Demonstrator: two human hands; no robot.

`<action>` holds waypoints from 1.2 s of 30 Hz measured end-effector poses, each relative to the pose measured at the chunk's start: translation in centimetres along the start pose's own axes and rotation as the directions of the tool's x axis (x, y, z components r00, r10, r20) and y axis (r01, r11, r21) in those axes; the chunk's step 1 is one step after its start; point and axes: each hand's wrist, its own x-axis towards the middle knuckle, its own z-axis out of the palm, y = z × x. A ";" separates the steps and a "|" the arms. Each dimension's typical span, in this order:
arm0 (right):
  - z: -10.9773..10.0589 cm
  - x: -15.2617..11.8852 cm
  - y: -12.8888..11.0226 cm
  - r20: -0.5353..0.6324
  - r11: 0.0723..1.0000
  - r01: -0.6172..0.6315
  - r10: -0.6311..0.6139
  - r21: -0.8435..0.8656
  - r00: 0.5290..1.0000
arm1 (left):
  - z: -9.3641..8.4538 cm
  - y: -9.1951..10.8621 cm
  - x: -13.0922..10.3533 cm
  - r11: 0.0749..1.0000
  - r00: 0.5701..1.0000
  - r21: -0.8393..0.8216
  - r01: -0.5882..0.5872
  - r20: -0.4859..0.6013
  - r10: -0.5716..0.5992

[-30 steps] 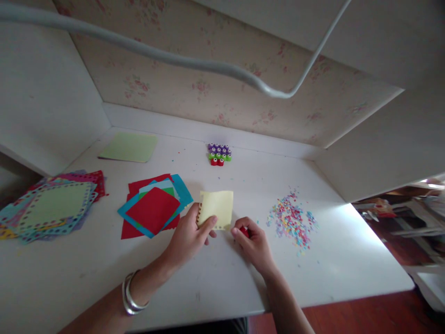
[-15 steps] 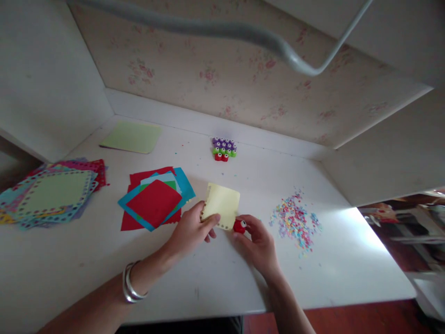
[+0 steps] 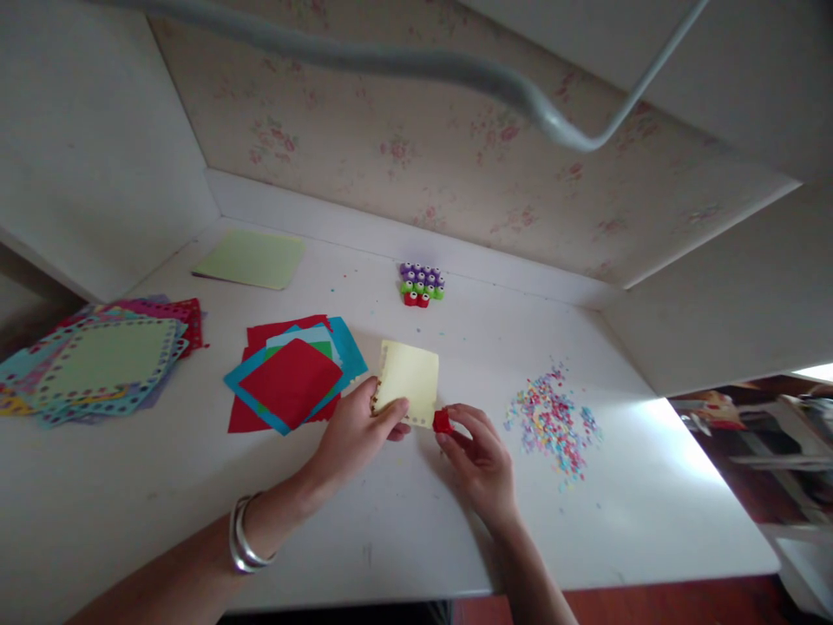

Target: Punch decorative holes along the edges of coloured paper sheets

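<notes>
My left hand pinches a pale yellow sheet of paper by its lower left part, thumb on top. Small punched holes run along the sheet's left and bottom edges. In my right hand is a small red craft punch, gripped between thumb and fingers at the sheet's lower right corner. Whether the paper sits inside the punch's slot I cannot tell. Left of the sheet lies a fanned stack of red, blue and green paper.
Several purple, green and red punches stand in rows near the back wall. Colourful paper confetti is heaped at the right. Hole-edged sheets are piled at the far left, with pale green paper behind them.
The paper and the red punch have shifted slightly left. The punch has turned in my right hand, so its white top no longer shows.
</notes>
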 end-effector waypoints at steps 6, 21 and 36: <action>0.2 0.1 -0.1 -0.067 0.999 0.028 -0.030 -0.040 0.997 | -0.1 0.0 0.0 1.000 1.000 -0.021 0.011 0.003 -0.011; 0.2 0.0 0.1 -0.054 0.990 0.086 -0.092 -0.111 0.994 | -0.2 -0.3 0.1 0.999 1.000 0.041 -0.016 0.001 0.016; 0.0 -0.1 0.5 -0.015 0.976 0.089 -0.094 -0.200 0.995 | -0.5 -0.8 -0.2 0.974 0.992 0.189 -0.126 0.025 0.123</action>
